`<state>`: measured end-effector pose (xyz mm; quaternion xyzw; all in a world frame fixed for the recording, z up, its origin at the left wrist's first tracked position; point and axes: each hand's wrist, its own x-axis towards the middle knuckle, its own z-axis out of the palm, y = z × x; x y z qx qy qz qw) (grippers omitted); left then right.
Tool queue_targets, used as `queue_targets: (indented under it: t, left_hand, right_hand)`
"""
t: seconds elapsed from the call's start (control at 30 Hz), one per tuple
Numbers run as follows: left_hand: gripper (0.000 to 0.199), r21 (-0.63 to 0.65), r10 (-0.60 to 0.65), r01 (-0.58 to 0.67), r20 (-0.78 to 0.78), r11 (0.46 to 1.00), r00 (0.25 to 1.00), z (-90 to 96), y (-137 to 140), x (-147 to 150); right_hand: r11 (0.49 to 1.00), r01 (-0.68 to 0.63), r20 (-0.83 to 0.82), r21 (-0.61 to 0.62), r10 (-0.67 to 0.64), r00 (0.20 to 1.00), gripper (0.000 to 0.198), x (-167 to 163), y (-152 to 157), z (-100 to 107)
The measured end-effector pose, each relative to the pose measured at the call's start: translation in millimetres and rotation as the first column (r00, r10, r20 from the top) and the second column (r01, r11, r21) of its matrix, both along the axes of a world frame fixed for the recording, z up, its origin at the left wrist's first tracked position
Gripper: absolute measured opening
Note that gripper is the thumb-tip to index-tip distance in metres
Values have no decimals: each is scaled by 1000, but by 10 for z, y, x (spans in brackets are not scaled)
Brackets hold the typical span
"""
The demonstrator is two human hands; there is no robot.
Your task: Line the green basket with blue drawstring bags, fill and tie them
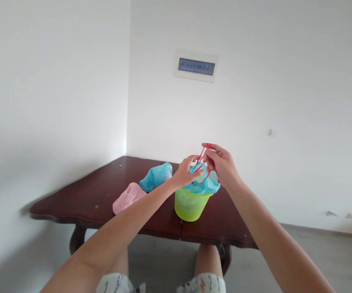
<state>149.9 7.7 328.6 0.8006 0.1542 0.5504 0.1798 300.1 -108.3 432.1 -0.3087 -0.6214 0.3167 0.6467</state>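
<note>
A lime green mesh basket (191, 206) stands on the table, lined with a light blue plastic bag (205, 186) whose edge is folded over the rim. A thin red drawstring (201, 154) rises in loops from the bag's mouth. My right hand (220, 160) is above the basket, its bent fingers closed around the string, with a loop over the index finger. At the bag's left edge is my left hand (185, 173), thumb and fingers spread apart beside the string. Whether its fingertips touch the string is unclear. What lies inside the bag is mostly hidden.
On the dark red wooden table (108, 179), a filled blue plastic bag (156, 176) and a pink cloth item (129, 197) lie left of the basket. White walls stand behind and to the left. A breaker panel (196, 66) is set in the back wall.
</note>
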Motion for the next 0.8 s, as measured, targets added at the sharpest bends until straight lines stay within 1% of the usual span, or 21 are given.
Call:
queue_targets:
  t: [0.03,0.07,0.1,0.17,0.27,0.33,0.4,0.47,0.5,0.57,0.6,0.63,0.7,0.73,0.8]
  left_hand:
    - [43,-3,-86,86,8,996,996,54,-57,19]
    - [38,-16,-146,146,6,989,989,93,-102,45]
    - [36,-32,-168,168,2,985,986,113,-133,76]
    - [37,-72,-126,126,-2,989,992,88,-147,149]
    - [33,-137,-48,47,-2,989,999,-55,-87,260]
    - [29,-164,-41,42,8,986,999,-156,-39,308]
    - [26,-177,-49,57,49,983,998,-227,-28,311]
    - [28,-182,-28,61,174,981,984,-272,-89,255]
    - [33,-175,12,38,274,984,962,-289,-151,208]
    - [36,-113,109,-63,477,992,872,-314,-328,97]
    - [32,-52,131,-122,516,991,846,-320,-432,44]
    - [28,18,141,-173,498,985,855,-318,-534,0]
    - [27,141,159,-220,353,965,922,-295,-706,-51]
    - [28,177,177,-228,265,957,948,-275,-765,-56]
    - [29,221,243,-277,169,935,955,-237,-827,-34]
  right_hand:
    - [1000,-21,3,0,21,1000,56,-27,-7,-4]
    - [999,-39,1,4,39,999,56,-57,-20,0]
    - [998,-56,-3,10,56,998,55,-89,-39,11]
    - [997,-81,-19,18,82,996,55,-151,-91,47]
    - [996,-88,-18,32,89,996,57,-218,-196,110]
    - [995,-75,9,60,75,997,56,-235,-266,134]
    - [995,-53,45,85,50,998,58,-227,-316,133]
    - [995,-26,66,92,20,998,61,-200,-329,107]
    - [996,-14,64,90,8,998,63,-182,-321,87]
    - [997,6,33,82,-9,999,67,-148,-283,44]
    - [997,10,11,74,-11,1000,68,-137,-259,24]
    - [998,10,-9,63,-9,1000,68,-132,-235,8]
    - [999,-4,-41,36,5,999,67,-140,-201,-9]
    - [1000,-15,-54,24,16,998,67,-153,-194,-11]
    - [999,-38,-73,8,38,997,66,-189,-202,-8]
